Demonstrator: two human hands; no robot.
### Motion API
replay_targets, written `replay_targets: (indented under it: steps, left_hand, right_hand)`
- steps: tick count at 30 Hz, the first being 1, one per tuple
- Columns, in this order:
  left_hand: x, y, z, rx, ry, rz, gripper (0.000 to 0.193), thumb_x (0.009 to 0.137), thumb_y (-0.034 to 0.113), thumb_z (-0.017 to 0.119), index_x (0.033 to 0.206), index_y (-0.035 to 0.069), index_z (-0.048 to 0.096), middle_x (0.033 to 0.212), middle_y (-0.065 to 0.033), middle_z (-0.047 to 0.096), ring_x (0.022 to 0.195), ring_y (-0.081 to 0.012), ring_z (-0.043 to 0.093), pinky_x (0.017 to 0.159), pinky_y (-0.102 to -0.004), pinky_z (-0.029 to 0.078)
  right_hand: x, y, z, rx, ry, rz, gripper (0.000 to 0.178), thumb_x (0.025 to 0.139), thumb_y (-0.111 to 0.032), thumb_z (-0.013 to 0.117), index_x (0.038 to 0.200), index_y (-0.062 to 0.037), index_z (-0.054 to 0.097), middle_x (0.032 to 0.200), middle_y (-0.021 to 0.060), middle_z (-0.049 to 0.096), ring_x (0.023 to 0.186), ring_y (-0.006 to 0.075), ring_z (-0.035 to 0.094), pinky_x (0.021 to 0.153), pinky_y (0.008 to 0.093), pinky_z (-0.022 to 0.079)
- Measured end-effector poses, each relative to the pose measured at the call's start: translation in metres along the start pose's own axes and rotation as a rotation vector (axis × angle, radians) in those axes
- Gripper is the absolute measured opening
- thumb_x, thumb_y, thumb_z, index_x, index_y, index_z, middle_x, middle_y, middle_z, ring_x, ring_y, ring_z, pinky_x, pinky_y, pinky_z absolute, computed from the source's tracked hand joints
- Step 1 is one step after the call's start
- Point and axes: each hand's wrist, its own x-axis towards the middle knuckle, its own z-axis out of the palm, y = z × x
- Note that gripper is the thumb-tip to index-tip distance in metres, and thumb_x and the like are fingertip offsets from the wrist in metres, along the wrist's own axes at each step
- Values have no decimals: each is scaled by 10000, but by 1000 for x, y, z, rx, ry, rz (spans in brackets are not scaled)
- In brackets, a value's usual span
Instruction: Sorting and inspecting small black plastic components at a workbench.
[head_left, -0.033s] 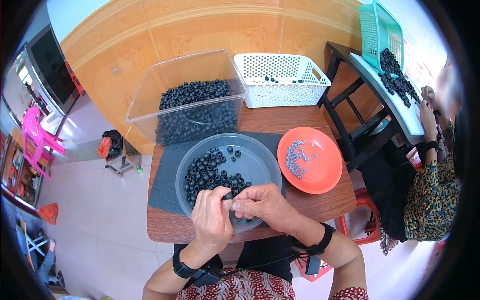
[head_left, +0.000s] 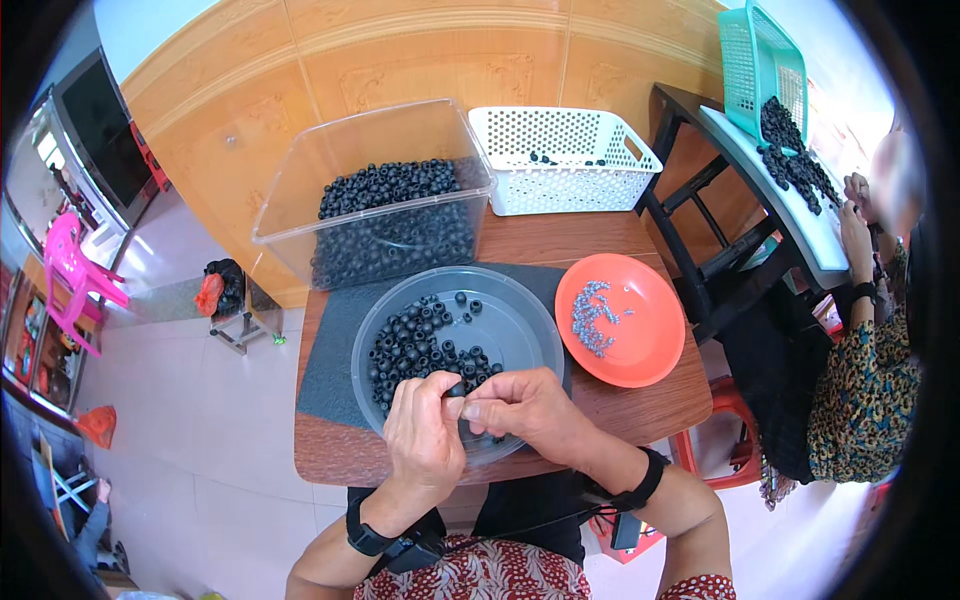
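The left hand [head_left: 424, 432] is pinching a black bead [head_left: 455, 389] between thumb and finger; the right hand [head_left: 530, 405] is meeting it from the right, fingertips together, but whether that grip is holding anything I cannot tell. The bead is looking light, hard and slick, so its round sides are probably suiting a fingertip pinch best. Just beyond the grip, loose beads [head_left: 410, 340] are lying in a basin [head_left: 515, 325]; farther right, an orange plate [head_left: 650, 335] is holding small grey pieces [head_left: 588, 318].
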Motion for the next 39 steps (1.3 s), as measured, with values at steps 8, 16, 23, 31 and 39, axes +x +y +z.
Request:
replay_targets:
  steps: [8,16,23,31,39]
  left_hand:
    - [-3,-5,4,-68,-28,-231,185,806,-43,561,982,-14,515,820,-164,564,729,-322,572,626,-389,453]
    - [-6,-18,-8,-217,-128,-374,124,835,21,595,947,-28,567,779,-112,612,672,-213,598,620,-301,468]
    - [-10,-13,-19,-964,-175,-881,132,859,35,593,966,-41,607,784,-92,641,642,-105,574,609,-213,487]
    - [-11,-8,-20,-1096,-121,-933,164,839,42,620,963,-64,607,790,-127,652,649,-126,592,605,-223,493]
    - [-18,-8,-17,-938,-116,-791,177,860,47,611,1021,-25,622,848,-59,647,717,-85,584,631,-198,470]
  right_hand:
    - [4,22,20,-596,292,-554,89,755,-53,665,804,-4,609,701,75,574,649,212,545,584,327,432]
    - [2,25,11,-833,307,-697,111,730,-14,666,817,-21,597,740,102,567,700,275,536,612,358,428]
    - [-4,15,13,-740,321,-719,131,738,9,646,856,-23,600,746,105,571,705,279,543,612,353,430]
    - [-4,8,19,-786,342,-828,140,725,19,648,846,-20,589,753,109,573,671,288,530,583,356,425]
    - [-4,5,23,-899,347,-887,166,688,49,647,830,-3,579,742,116,561,658,281,518,559,356,415]
